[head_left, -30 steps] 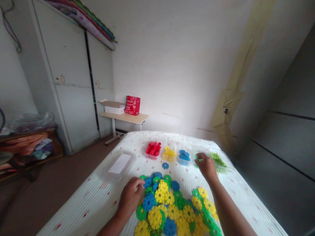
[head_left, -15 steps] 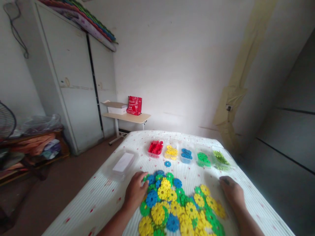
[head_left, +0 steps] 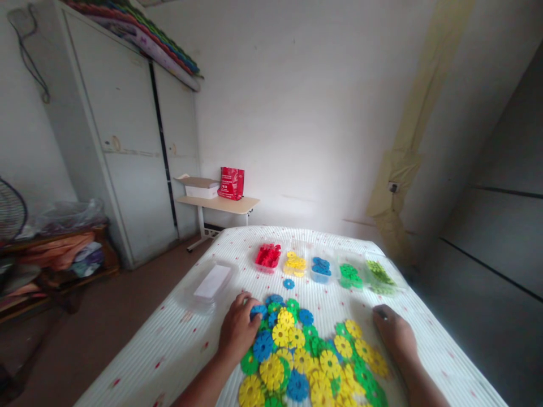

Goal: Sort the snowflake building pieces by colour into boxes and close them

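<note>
My left hand point(head_left: 240, 327) is at the left edge of a loose pile of flower-shaped plastic discs, thumb and fingers closed around a blue notched disc point(head_left: 258, 311). Yellow discs point(head_left: 271, 368), green discs point(head_left: 249, 362) and more blue discs point(head_left: 297, 386) overlap in the pile. My right hand point(head_left: 395, 330) rests on the table to the right of the pile. Its fingers are curled closed; what they hold, if anything, is hidden. A single blue disc point(head_left: 288, 284) lies apart, beyond the pile.
Behind the pile stands a row of clear tubs: red pieces point(head_left: 268, 256), yellow pieces point(head_left: 294, 263), blue pieces point(head_left: 321, 267), green pieces point(head_left: 350, 274) and light green pieces point(head_left: 380, 275). A clear lid-like tray point(head_left: 199, 302) with a white label lies left on the striped tablecloth point(head_left: 144, 362).
My left hand has shifted slightly, and a blue disc now shows between its fingers where green showed before. My right hand has moved a little to the left.
</note>
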Demonstrator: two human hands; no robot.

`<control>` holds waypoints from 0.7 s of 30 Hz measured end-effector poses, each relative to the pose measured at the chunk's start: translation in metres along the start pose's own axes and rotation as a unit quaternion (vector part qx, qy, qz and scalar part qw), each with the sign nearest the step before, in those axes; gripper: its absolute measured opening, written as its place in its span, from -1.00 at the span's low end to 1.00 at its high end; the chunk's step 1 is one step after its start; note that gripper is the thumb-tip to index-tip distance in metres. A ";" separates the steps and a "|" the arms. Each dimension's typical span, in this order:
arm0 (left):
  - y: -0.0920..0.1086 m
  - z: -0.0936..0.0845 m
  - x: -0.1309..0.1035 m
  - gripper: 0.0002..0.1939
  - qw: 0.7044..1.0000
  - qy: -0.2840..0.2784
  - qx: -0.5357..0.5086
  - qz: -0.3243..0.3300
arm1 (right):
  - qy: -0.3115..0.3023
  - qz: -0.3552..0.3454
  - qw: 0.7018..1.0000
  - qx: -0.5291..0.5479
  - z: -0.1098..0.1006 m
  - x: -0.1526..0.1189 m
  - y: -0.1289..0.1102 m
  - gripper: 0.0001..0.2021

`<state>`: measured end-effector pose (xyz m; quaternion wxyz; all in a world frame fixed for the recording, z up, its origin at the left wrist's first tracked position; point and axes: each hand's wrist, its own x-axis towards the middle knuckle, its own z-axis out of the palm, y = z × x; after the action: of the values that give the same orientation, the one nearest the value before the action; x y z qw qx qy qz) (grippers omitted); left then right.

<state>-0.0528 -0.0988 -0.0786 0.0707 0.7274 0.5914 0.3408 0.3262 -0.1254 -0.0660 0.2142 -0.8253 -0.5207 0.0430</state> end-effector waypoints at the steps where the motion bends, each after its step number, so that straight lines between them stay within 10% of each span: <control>1: -0.002 0.001 0.000 -0.83 1.000 0.012 -0.025 0.000 | -0.001 0.001 1.000 0.001 0.000 0.000 0.000 -0.71; 13: 0.002 -0.008 0.014 -0.84 0.914 0.029 -0.370 -0.165 | 0.013 -0.010 1.000 -0.008 0.003 -0.001 0.000 -0.73; 21: 0.082 0.018 0.092 -0.84 0.878 -0.096 -0.436 -0.172 | 0.020 -0.014 1.000 -0.009 0.005 -0.003 -0.003 -0.75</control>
<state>0.0302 -0.0339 -0.0126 0.4949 0.5391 0.4888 0.4749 0.3206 -0.1255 -0.0696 0.2175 -0.8206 -0.5281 0.0193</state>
